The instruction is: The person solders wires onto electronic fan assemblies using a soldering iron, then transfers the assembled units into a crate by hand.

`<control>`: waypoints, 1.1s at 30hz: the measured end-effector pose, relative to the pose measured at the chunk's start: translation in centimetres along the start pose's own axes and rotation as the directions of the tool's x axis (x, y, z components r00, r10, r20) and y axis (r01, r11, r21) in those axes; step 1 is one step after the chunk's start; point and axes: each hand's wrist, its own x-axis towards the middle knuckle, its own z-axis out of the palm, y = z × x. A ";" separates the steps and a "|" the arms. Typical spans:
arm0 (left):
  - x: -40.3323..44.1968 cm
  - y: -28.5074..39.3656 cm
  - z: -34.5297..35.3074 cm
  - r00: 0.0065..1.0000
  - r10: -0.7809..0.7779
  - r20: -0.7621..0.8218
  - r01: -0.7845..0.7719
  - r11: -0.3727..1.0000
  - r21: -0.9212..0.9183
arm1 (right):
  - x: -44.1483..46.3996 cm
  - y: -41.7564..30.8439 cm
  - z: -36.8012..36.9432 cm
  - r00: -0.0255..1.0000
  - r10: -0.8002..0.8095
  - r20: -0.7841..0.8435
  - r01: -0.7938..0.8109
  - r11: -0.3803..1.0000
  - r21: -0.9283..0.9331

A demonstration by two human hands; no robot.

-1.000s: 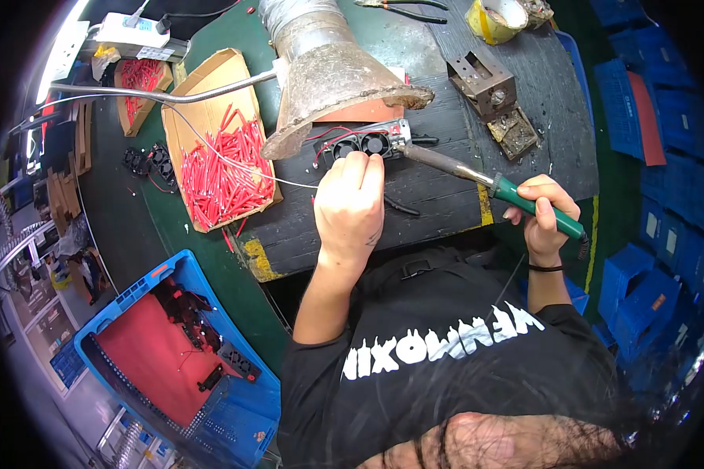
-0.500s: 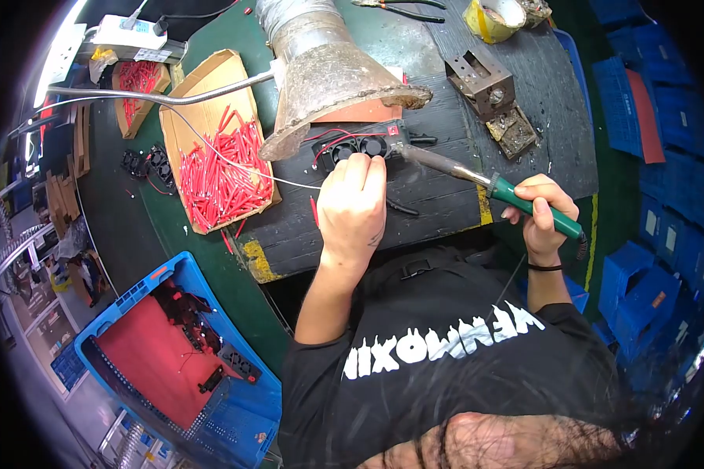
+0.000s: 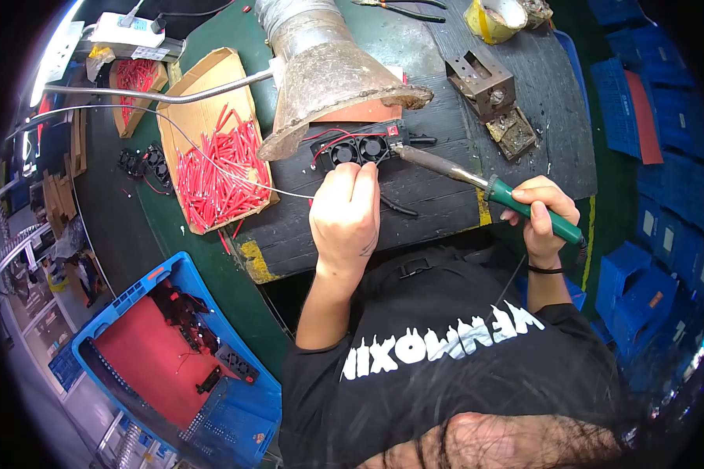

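Observation:
My right hand (image 3: 546, 215) grips the green handle of a soldering iron (image 3: 450, 169). The iron's tip meets the right end of a black dual-fan unit (image 3: 357, 148), near a small red part. My left hand (image 3: 346, 209) is closed just below the fans, its fingers pinched together. A thin pale wire (image 3: 246, 181) runs from the left into that hand. Red wires curve along the top of the fan unit. Over the unit's left side hangs a worn metal funnel-shaped hood (image 3: 328, 86).
A cardboard tray (image 3: 203, 86) of red wires (image 3: 220, 172) lies left. At the lower left stands a blue crate (image 3: 238, 406) with fans inside. A rusty metal stand (image 3: 483, 84), a tape roll (image 3: 497, 19) and pliers (image 3: 403, 9) are farther back.
My left hand has drawn down slightly, away from the fans, and more of them shows. The soldering iron's tip has shifted a little.

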 end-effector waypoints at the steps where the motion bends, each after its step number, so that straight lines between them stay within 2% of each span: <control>1: 0.0 0.0 0.0 1.000 -0.014 -0.008 0.014 1.000 -0.015 | 0.0 -0.1 0.0 1.000 -0.011 0.005 0.011 1.000 -0.012; 13: -0.3 0.0 0.5 0.997 -0.067 -0.028 0.064 0.992 -0.104 | -0.2 0.0 0.2 1.000 -0.021 -0.008 0.021 1.000 -0.001; 16: 0.0 0.1 0.6 0.996 -0.085 -0.035 0.081 0.992 -0.099 | -0.2 -0.2 0.3 0.999 0.019 -0.032 -0.017 0.998 0.052; 28: 0.2 -0.3 1.1 1.000 -0.015 0.002 0.015 0.999 -0.040 | -0.5 0.2 0.1 1.000 0.002 -0.015 -0.002 1.000 0.020; 33: 0.3 0.0 0.9 0.999 -0.047 -0.015 0.046 0.997 -0.055 | -0.4 0.4 0.1 1.000 -0.005 -0.008 0.005 1.000 0.023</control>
